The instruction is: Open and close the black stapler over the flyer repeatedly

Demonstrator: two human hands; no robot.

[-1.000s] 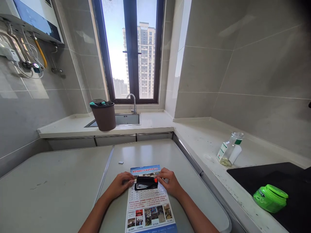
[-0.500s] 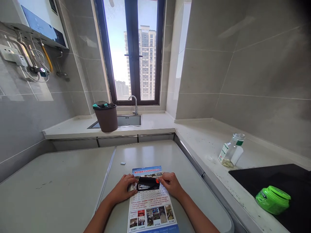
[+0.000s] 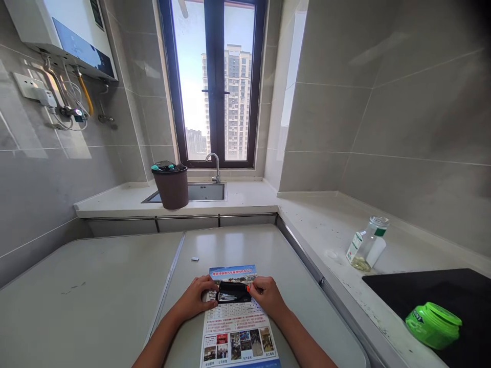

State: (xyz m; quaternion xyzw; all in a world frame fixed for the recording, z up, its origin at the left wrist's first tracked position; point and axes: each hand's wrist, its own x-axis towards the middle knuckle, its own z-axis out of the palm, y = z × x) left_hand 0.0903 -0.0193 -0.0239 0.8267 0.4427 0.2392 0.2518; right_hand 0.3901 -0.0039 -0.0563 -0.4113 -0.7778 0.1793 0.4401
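Note:
A small black case (image 3: 233,293) lies across a printed flyer (image 3: 238,322) on the pale tabletop. Slim silvery pieces show along its near side; what they are is too small to tell. My left hand (image 3: 196,297) grips the case's left end between thumb and fingers. At the opposite end, my right hand (image 3: 268,295) pinches a small orange-red piece (image 3: 248,289), mostly covered by the fingers. The flyer carries blue headings, lines of print and rows of photos.
A small pale piece (image 3: 195,258) lies beyond the flyer. On the back counter, a brown bucket (image 3: 171,189) stands by the sink (image 3: 207,192). To the right are a glass jar (image 3: 367,244) and a green jar (image 3: 433,325) on a black panel (image 3: 422,286).
My right hand's fingers have closed further over the orange-red piece, hiding more of it. My left hand stays on the case. The camera view has shifted slightly.

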